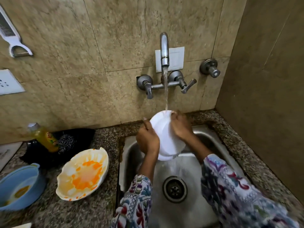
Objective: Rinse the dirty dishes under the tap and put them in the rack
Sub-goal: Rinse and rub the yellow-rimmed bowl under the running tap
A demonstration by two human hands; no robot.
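Rinsing under the tap [164, 51], a white bowl [162, 134] is held tilted on edge over the sink's [189, 209] back, gripped between the left hand [147, 141] and right hand [181, 127], rim uppermost in the stream.

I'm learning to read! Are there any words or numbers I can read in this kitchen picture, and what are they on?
No text here can be read clearly.
Yellow soap bottle: a red and green label, too blurred to read.
White card at the left edge: dark marks, too blurred to read.
Left tap handle: faint marks, too small to read.
The white dish and orange-stained dish: no writing.
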